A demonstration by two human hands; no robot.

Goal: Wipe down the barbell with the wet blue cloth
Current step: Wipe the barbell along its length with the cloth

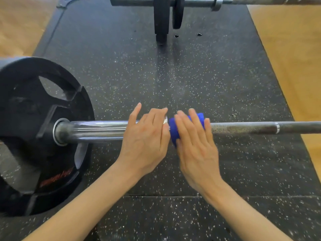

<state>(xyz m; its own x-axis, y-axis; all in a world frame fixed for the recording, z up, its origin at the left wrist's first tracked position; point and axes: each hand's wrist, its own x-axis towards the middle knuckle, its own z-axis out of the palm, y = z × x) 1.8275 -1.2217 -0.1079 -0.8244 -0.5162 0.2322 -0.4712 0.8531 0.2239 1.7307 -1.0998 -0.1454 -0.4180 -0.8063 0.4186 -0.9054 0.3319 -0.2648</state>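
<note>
Blue cloth (pixel 175 131) is wrapped around the barbell (pixel 243 127) just where the smooth sleeve meets the knurled shaft, near the middle of the view. The right hand (pixel 196 145) lies over the cloth, its fingers laid across the top and curling over the far side, so this grip is clamped on the cloth and the bar under it. The left hand (pixel 145 138) rests on the sleeve right beside it, touching the cloth's left edge, fingers fairly straight and draped over the metal, thumb lifted away; this grip is apart. A black weight plate (pixel 34 122) sits on the sleeve at the far left. The bar lies across a black speckled rubber mat (pixel 208 75). A second loaded bar (pixel 191 1) stands at the mat's far end.
</note>
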